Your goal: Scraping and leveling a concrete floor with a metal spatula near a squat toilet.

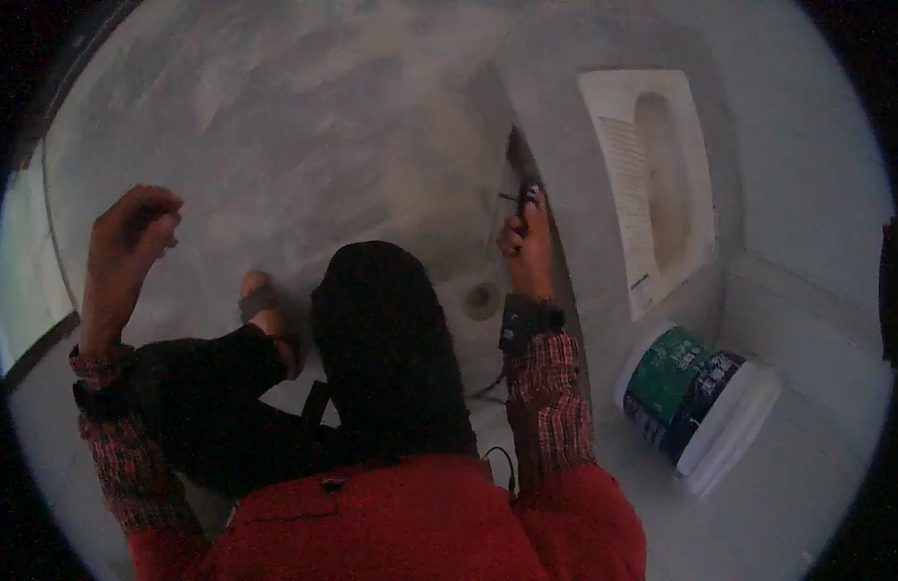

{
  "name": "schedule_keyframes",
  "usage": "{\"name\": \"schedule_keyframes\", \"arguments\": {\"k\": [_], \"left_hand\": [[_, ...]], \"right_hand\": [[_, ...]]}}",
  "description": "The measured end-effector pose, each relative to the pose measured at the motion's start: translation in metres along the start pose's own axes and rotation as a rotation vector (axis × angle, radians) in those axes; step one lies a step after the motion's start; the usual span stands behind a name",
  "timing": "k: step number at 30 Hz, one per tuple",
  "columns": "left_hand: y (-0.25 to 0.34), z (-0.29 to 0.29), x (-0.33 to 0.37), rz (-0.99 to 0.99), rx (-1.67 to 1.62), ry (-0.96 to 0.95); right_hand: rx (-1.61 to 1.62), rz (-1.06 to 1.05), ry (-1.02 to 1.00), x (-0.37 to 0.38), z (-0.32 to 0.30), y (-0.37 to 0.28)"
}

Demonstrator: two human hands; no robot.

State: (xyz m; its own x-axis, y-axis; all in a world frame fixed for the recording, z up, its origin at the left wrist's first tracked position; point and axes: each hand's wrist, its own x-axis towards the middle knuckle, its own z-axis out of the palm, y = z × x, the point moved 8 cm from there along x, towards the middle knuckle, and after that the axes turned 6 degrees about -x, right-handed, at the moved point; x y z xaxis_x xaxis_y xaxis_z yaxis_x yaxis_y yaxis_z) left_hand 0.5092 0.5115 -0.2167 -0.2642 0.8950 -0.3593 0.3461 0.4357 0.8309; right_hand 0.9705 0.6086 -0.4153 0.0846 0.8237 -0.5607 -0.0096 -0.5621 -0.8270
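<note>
My left hand [134, 228] is raised over the grey floor at the left, its fingers loosely curled, thumb a little apart and nothing visible in it. At the edge of the raised step, my right hand [529, 240] is closed around a dark-handled tool [526, 197]. A thin dark rod juts leftward from beside the fingers; the dim picture does not show the tool's kind. Beyond that hand, a dark brownish patch [517, 150] lies along the step edge. The grey cement floor [274, 126] has smeared, cloudy marks.
A white squat toilet [667, 184] is set into the raised step at the right. Below it, a white bucket with a green and dark label [676, 387] lies tilted on its side. A round drain hole [482, 301] is near my knee. Walls stand at the right.
</note>
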Motion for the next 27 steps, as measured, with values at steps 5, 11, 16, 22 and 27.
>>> {"name": "schedule_keyframes", "arguments": {"k": [5,11,16,22,27], "left_hand": [[-0.016,-0.013,-0.002,-0.043,0.012,0.013],[-0.002,-0.015,0.010,0.009,0.010,0.027],[-0.012,-0.008,0.016,0.056,-0.034,0.010],[-0.005,-0.010,0.023,0.080,-0.057,-0.010],[-0.031,-0.053,0.007,-0.016,-0.043,0.056]], "right_hand": [[-0.625,-0.315,0.003,-0.044,-0.052,-0.042],[-1.128,-0.238,0.104,-0.097,-0.195,-0.084],[-1.204,-0.508,-0.023,-0.015,-0.168,-0.118],[-1.307,-0.667,-0.261,0.080,-0.038,-0.188],[-1.362,-0.535,-0.214,0.011,-0.137,-0.124]]}}
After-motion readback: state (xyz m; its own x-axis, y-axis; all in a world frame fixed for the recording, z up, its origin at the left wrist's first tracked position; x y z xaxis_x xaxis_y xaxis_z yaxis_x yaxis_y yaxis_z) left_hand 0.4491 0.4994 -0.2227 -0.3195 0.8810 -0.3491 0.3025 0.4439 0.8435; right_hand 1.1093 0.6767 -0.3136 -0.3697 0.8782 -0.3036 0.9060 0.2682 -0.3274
